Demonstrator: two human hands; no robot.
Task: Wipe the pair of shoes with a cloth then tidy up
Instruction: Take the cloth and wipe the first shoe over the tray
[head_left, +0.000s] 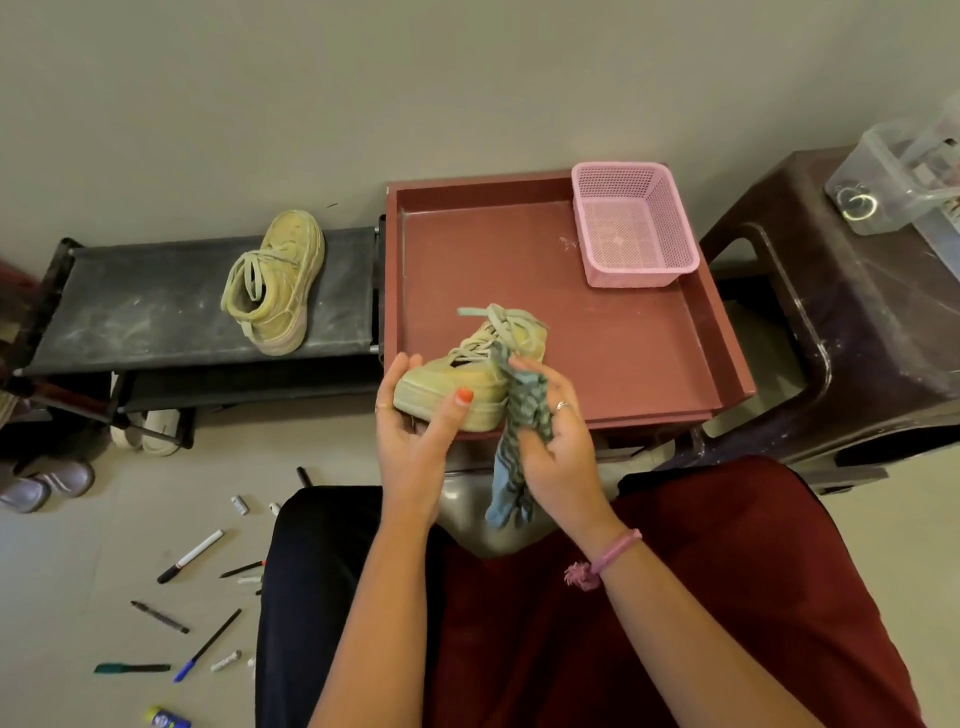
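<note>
My left hand (415, 436) grips a pale yellow-green sneaker (470, 374) by its toe and sole, holding it over the front edge of the red tray (597, 332). My right hand (550, 441) holds a bunched blue-and-grey patterned cloth (522, 415) against the shoe's side, and the cloth's tail hangs down toward my lap. The second sneaker (275, 283) of the pair lies on its side on the black shoe rack (130, 306) to the left.
A pink mesh basket (631, 223) stands in the tray's far right corner. A dark brown plastic stool (852, 322) with a clear box (904, 176) is at the right. Several pens and markers (192, 556) lie scattered on the floor, and other shoes (47, 486) sit under the rack.
</note>
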